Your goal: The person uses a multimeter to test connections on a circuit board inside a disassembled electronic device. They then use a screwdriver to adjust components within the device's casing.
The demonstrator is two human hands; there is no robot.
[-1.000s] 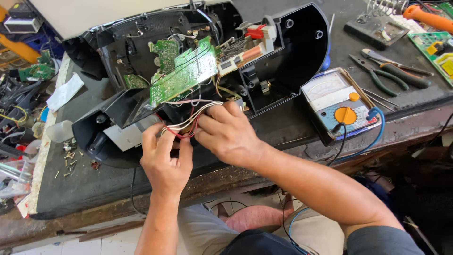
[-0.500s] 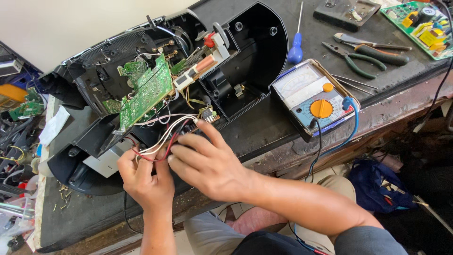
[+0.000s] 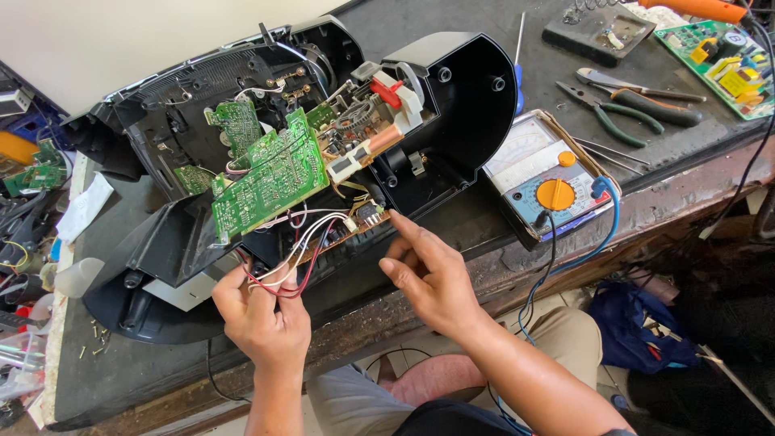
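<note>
An opened black plastic device shell [image 3: 460,89] lies on the dark workbench [image 3: 145,379], its insides showing. A green circuit board [image 3: 270,182] stands tilted in the middle, with a small brown board [image 3: 359,220] below it. My left hand [image 3: 260,315] pinches a bundle of red and white wires [image 3: 291,262] that runs up to the boards. My right hand [image 3: 428,274] is free of the wires, fingers apart, its index fingertip touching the corner of the brown board.
An analogue multimeter [image 3: 549,182] with an orange dial and blue lead sits right of the shell. Pliers [image 3: 622,113], a blue-handled screwdriver [image 3: 518,56] and another green board [image 3: 726,73] lie at the back right. Loose screws [image 3: 89,339] and clutter fill the left edge.
My right hand has let go of the wire bundle and moved right, now pointing at the brown board. My left hand still holds the wires. The view has shifted.
</note>
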